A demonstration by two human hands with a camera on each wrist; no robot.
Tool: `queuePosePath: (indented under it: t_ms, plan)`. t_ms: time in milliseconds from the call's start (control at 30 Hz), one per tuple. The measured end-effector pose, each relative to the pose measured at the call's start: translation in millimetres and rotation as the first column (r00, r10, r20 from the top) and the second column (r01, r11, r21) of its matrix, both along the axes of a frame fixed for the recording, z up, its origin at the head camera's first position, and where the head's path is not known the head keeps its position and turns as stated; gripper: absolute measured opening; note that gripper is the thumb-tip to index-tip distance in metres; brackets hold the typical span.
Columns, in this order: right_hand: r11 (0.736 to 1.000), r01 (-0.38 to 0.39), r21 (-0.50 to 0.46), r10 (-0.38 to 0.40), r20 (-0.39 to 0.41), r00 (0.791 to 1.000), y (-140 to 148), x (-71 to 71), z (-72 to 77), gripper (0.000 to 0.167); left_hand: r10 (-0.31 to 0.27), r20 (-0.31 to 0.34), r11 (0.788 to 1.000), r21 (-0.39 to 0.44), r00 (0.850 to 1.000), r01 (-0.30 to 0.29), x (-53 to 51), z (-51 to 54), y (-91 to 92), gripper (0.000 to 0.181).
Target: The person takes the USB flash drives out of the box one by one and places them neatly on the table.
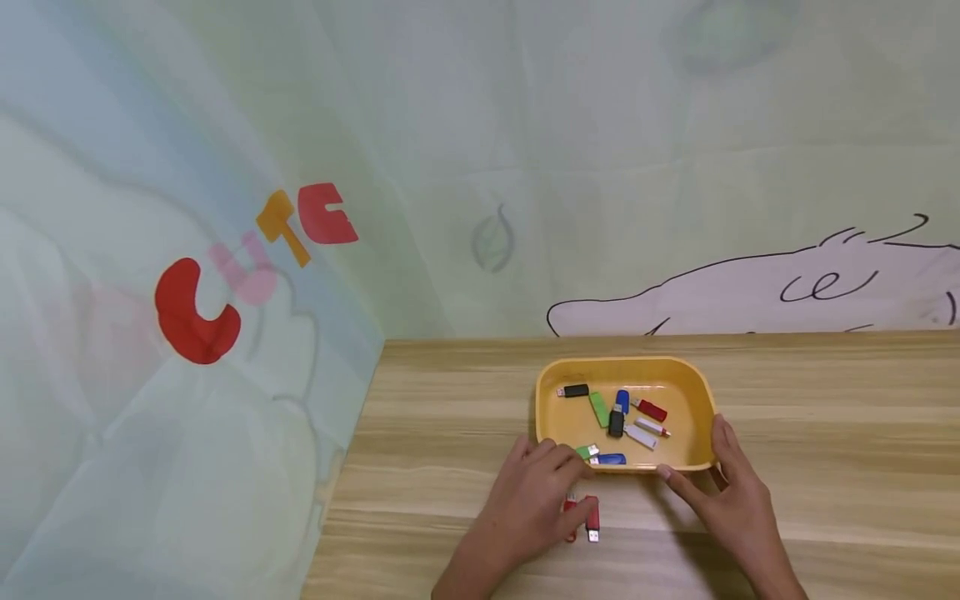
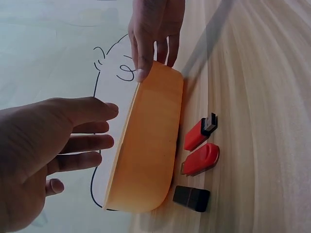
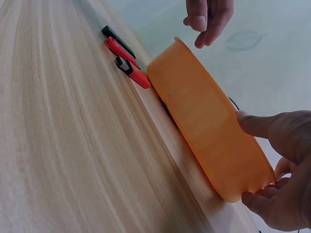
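So going left to right: the left hand (image 1: 536,492) hangs over the tray's near left corner, fingers loose and apart, nothing in them that I can see. Below it on the wooden tabletop (image 1: 435,417), just outside the tray, sit three USB drives: a black stick (image 2: 192,198), a red stick (image 2: 200,159) and a second red stick (image 2: 195,137), side by side. Then there's the yellow tray (image 1: 697,404), and I count nine drives in it: two black drives (image 1: 576,390), two green drives (image 1: 599,410), two blue drives (image 1: 612,459), two whitish drives (image 1: 641,437) and one red drive (image 1: 652,410). So I'd call it mostly done, nine in and three left out. The right hand (image 1: 738,496) grips the tray's near right corner, thumb on the rim; can't tell if that end is lifted. As for surroundings, colourful letters (image 1: 180,321) on the left-hand backdrop, then a white cartoon figure (image 1: 720,308) behind the table to the right. Only thing in the way is the left hand itself: from the head view it hides the black stick and partly covers the red ones.
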State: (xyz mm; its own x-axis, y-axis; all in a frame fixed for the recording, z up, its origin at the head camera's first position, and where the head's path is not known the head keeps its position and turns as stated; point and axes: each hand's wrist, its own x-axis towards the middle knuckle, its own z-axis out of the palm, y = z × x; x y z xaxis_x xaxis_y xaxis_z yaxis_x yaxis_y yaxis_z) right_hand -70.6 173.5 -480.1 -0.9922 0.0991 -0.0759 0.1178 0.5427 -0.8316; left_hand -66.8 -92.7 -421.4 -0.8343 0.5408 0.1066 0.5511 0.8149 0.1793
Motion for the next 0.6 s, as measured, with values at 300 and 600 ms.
queuePosePath:
  t_ms: [300,600]
  plan:
    - [1.000,-0.004,-0.021,0.004,-0.016,1.000,0.2,0.4,0.0,0.111,0.041,0.000,0.999,0.024,0.999,-0.041,-8.6,4.6,1.7,0.029]
    - [1.000,0.005,-0.015,-0.005,-0.004,1.000,0.2,0.8,0.2,0.111,0.056,-0.041,0.997,0.050,0.998,-0.054,-15.9,4.8,0.6,0.025]
